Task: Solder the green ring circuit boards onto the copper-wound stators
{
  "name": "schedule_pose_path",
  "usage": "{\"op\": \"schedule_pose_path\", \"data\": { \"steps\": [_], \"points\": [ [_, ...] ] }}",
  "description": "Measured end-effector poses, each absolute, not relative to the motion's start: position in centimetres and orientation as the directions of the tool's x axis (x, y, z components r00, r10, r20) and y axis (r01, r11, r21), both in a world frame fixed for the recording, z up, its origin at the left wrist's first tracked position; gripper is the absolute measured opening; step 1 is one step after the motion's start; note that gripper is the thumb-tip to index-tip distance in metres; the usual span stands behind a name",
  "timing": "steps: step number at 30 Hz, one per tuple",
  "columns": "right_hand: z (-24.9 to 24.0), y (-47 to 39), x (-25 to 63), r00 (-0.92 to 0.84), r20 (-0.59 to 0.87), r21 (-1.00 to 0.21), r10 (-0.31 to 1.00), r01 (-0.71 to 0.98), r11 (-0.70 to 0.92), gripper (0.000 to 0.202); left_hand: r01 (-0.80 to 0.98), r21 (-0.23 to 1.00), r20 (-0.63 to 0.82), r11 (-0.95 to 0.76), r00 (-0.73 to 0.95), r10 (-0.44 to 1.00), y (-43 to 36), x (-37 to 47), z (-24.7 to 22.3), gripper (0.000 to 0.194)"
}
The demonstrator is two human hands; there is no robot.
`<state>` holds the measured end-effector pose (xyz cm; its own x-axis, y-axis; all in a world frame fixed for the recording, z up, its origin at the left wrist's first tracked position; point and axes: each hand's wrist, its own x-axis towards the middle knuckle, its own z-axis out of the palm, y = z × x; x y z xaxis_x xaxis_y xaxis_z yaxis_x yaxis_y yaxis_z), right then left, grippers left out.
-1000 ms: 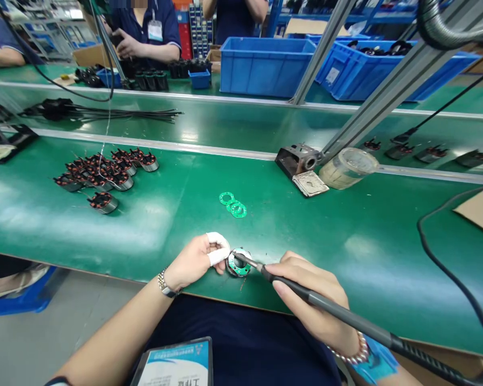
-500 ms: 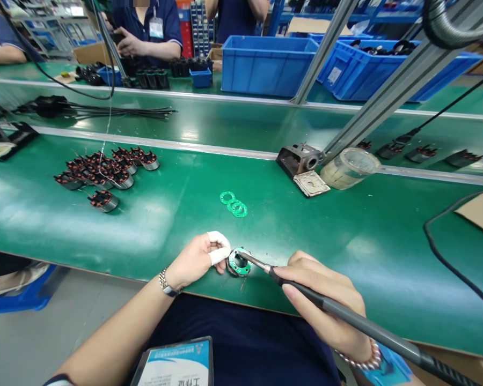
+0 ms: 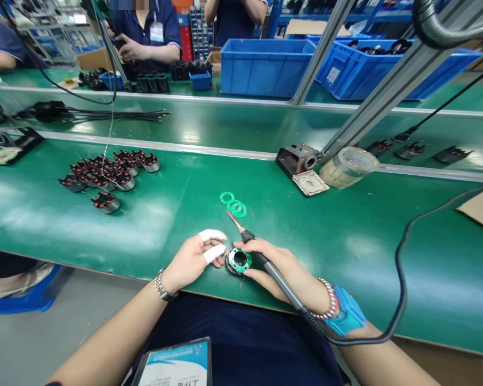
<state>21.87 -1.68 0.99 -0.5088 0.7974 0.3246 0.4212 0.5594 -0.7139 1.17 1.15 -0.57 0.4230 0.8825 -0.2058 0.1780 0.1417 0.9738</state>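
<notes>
A motor stator topped by a green ring-shaped circuit board (image 3: 247,262) sits near the bench's front edge. My right hand (image 3: 279,262) holds a soldering iron (image 3: 273,279) across the palm, its tip pointing up and left over the bench. The thumb and forefinger of that same hand are at the stator's right side. To the left of the stator is my left hand (image 3: 195,260), with white finger covers on thumb and forefinger. Those two fingers are apart, their tips close by the stator. Beyond the iron's tip lie several loose green circuit rings (image 3: 238,208).
Several wound stators (image 3: 104,174) stand grouped at the left. A metal iron stand (image 3: 300,160) with a square pad (image 3: 310,183) and a cloudy jar (image 3: 348,167) is at the right, near a slanted metal post. The iron's black cable (image 3: 404,268) loops rightward. Co-workers are across the bench.
The soldering iron's tip has left the circuit board and swung up and away. My right hand has moved left to the stator. My left thumb and forefinger have parted.
</notes>
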Motion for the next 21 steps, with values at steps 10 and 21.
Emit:
{"op": "schedule_pose_path", "data": {
  "steps": [10,21],
  "points": [
    [0.1,-3.3,20.9,-0.354,0.42,-0.661,0.836,0.512,0.548,0.031,0.223,0.965,-0.236,0.139,0.504,0.831,0.1,1.1,-0.1,0.01],
    [1.3,-2.1,19.0,-0.405,0.532,-0.604,0.744,0.434,0.668,0.028,0.069,0.879,-0.446,0.472,0.468,0.763,0.8,2.1,0.3,0.024]
  ]
}}
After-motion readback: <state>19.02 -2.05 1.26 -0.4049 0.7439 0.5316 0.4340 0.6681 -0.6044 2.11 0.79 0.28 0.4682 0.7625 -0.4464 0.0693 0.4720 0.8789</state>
